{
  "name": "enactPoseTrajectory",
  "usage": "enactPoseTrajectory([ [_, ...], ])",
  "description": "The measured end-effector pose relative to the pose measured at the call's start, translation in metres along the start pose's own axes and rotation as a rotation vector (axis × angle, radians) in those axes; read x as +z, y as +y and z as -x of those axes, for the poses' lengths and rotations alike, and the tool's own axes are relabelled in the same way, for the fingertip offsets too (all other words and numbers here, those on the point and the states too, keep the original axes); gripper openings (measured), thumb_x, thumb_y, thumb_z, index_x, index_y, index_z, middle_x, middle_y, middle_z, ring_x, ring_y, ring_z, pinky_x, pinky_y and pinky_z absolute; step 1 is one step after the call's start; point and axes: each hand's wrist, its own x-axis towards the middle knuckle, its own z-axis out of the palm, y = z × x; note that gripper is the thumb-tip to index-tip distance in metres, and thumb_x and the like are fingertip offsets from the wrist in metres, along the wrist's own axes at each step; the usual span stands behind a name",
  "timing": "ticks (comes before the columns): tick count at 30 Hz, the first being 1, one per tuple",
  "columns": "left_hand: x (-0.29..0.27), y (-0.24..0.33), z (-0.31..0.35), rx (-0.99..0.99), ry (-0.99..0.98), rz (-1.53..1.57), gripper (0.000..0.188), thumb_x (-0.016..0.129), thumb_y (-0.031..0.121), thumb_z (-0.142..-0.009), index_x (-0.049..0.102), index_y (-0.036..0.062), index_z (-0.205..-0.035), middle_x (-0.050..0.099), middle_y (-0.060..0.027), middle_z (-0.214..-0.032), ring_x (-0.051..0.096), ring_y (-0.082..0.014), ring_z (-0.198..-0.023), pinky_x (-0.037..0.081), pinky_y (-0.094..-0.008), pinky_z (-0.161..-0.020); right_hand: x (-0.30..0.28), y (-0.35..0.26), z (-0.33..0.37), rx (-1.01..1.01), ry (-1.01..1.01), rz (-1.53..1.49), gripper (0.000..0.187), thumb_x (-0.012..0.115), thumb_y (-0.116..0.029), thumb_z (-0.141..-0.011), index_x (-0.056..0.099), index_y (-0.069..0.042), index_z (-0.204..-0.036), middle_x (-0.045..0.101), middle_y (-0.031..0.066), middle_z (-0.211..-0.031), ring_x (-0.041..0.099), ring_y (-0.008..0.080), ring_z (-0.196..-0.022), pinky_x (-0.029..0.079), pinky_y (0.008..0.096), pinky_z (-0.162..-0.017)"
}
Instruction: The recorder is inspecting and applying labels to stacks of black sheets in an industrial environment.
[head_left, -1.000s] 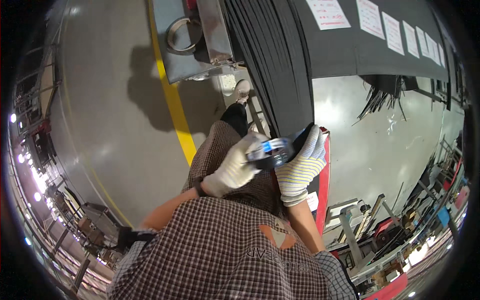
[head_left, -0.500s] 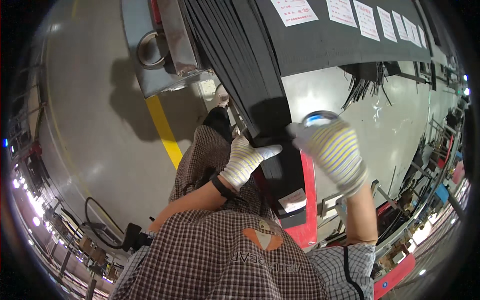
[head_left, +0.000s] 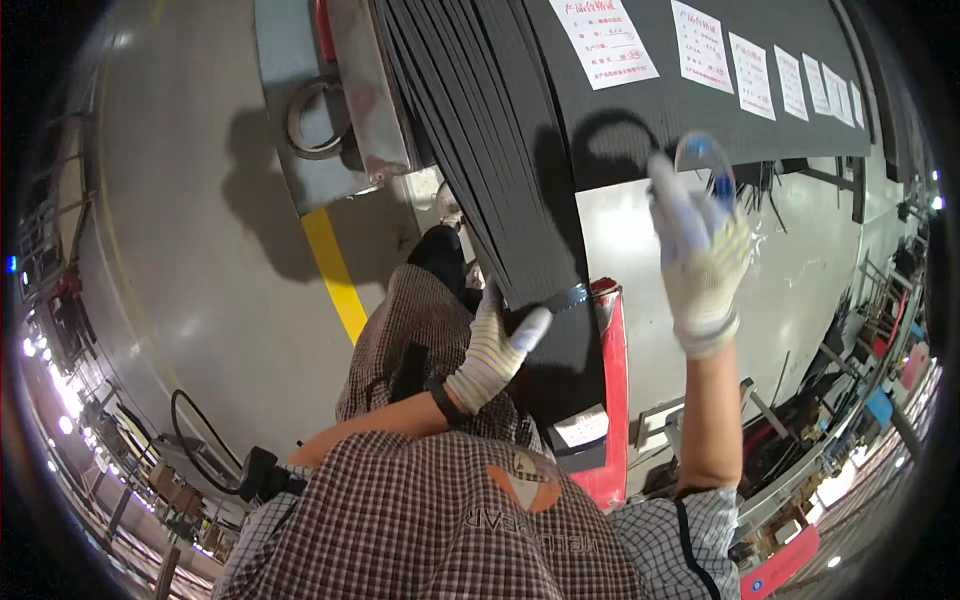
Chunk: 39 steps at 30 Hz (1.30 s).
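Observation:
A bundle of long black strips (head_left: 490, 150) runs away from me, its near end beside my left hand (head_left: 493, 350). That gloved hand grips the near corner of the bundle, thumb on top, with the other fingers partly hidden at its side. A shiny piece of clear tape (head_left: 568, 298) lies across the bundle's end by the thumb. To the right, my right hand (head_left: 700, 265), also in a striped glove, is raised and closed on a roll of clear tape (head_left: 708, 152). The roll is slightly blurred, and I cannot tell whether tape still runs from it to the bundle.
Black sheets with several white paper labels (head_left: 704, 48) lie at the far right. A red metal support (head_left: 613, 400) stands under the near black pieces. On the left are a grey metal bench (head_left: 290, 120) with a brown tape roll (head_left: 312, 118) and a yellow floor line (head_left: 333, 270).
My right hand has moved up and away from the bundle's end with the tape roll. The clear tape now shows on the bundle. My left hand has shifted slightly nearer me, keeping its hold.

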Motion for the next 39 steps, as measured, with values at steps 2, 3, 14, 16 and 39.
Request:
enactPoseTrajectory([
  [2,0.004,0.002,-0.002,0.145,0.219,-0.096,0.060,0.067,0.011,-0.088,0.034,0.0018,-0.137,0.051,-0.0082,-0.123,0.052,-0.0194,-0.109,0.046,-0.0326,-0.092,0.011,0.013,-0.036,0.074,-0.038,-0.043,0.056,0.069,-0.017,-0.080,0.052,-0.014,-0.133,0.062,0.0072,-0.093,0.060,0.0224,-0.085,0.046,0.0363,-0.074],
  [3,0.005,0.015,-0.005,0.175,0.149,-0.188,0.058,0.063,0.012,-0.091,0.031,-0.0001,-0.139,0.049,-0.0112,-0.122,0.049,-0.0197,-0.109,0.043,-0.0309,-0.093,0.016,0.024,-0.050,0.060,0.012,-0.027,0.056,0.069,-0.017,-0.081,0.051,-0.012,-0.133,0.062,0.0090,-0.101,0.059,0.0237,-0.090,0.046,0.0380,-0.077],
  [14,0.006,0.004,-0.022,0.392,0.277,-0.649,0.068,0.050,0.019,-0.098,0.010,-0.0068,-0.147,0.038,-0.0261,-0.139,0.044,-0.0364,-0.124,0.032,-0.0427,-0.106,0.066,-0.060,0.060,0.792,-0.498,-0.944,0.042,0.046,-0.028,-0.100,0.055,0.008,-0.120,0.066,0.0218,-0.097,0.064,0.0344,-0.086,0.049,0.0397,-0.075],
  [16,0.006,0.031,-0.016,0.711,0.289,-0.480,0.072,0.049,0.008,-0.095,0.003,-0.0027,-0.149,0.032,-0.0275,-0.145,0.040,-0.0383,-0.130,0.036,-0.0426,-0.104,0.037,-0.089,0.055,0.634,-0.167,-1.025,0.051,0.042,-0.033,-0.101,0.045,0.007,-0.133,0.066,0.0190,-0.089,0.062,0.0267,-0.077,0.047,0.0368,-0.070],
  [39,-0.011,0.011,0.021,0.267,0.211,-0.031,0.048,0.048,0.017,-0.100,0.031,0.0043,-0.143,0.046,-0.0093,-0.135,0.042,-0.0201,-0.122,0.032,-0.0327,-0.106,0.022,-0.108,0.073,0.726,-0.539,-1.112,0.063,0.049,-0.038,-0.099,0.035,0.006,-0.142,0.056,0.0243,-0.126,0.056,0.0276,-0.117,0.042,0.0333,-0.097],
])
